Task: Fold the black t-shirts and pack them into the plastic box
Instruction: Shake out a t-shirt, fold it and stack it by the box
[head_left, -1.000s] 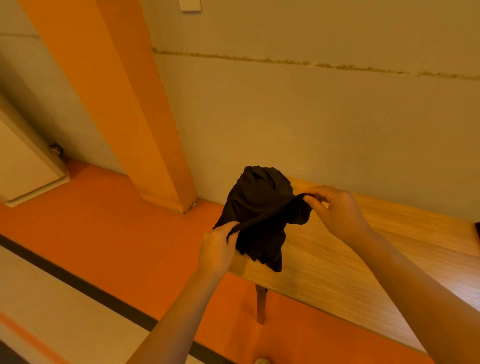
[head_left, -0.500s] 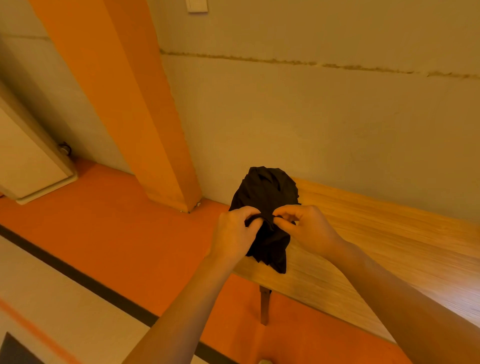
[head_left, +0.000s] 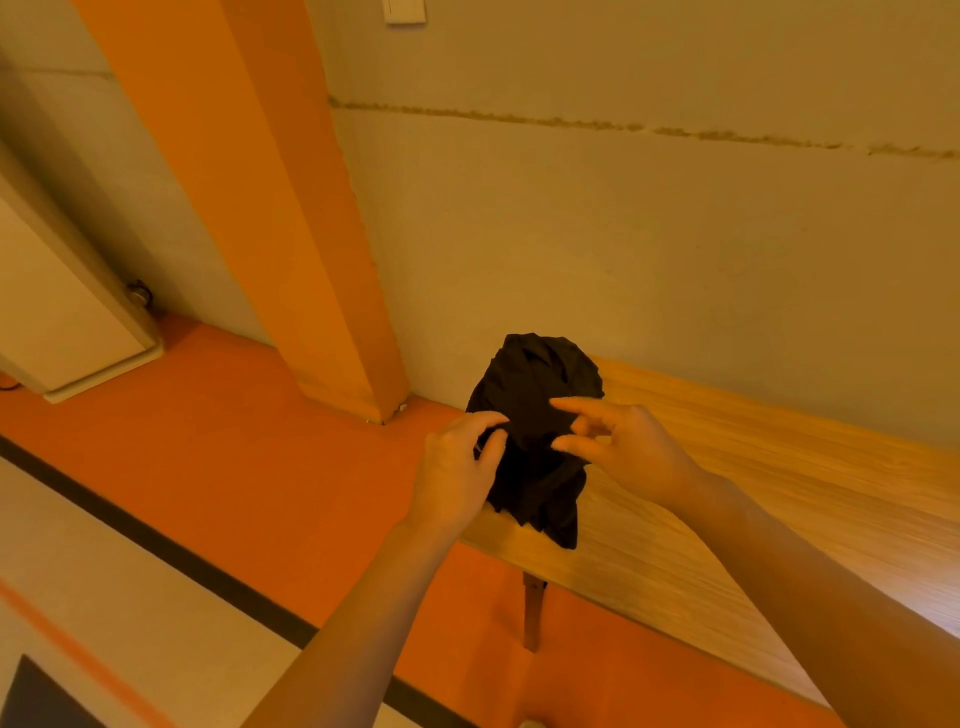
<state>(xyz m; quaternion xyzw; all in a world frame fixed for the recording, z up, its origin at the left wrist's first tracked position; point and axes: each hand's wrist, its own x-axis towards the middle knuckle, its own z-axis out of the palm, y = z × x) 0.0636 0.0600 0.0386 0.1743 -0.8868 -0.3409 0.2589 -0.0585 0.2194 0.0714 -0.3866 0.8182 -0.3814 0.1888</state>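
Observation:
A crumpled black t-shirt (head_left: 535, 415) stands bunched up on the left end of a wooden table (head_left: 753, 493), its lower part hanging toward the table's front edge. My left hand (head_left: 457, 467) is at the shirt's left edge, with thumb and curled fingers around a bit of the cloth. My right hand (head_left: 623, 447) is just right of the shirt, index finger and thumb spread apart in front of the cloth and holding nothing that I can see. No plastic box is in view.
The table runs along a beige wall (head_left: 623, 234), with a table leg (head_left: 530, 613) under its left end. An orange pillar (head_left: 291, 234) stands to the left on an orange floor (head_left: 234, 441). A white cabinet (head_left: 57, 322) is at the far left.
A second ago both hands stretched a hem of the shirt between them. They then came together at the bundle's middle, and the right hand's pinch has now opened.

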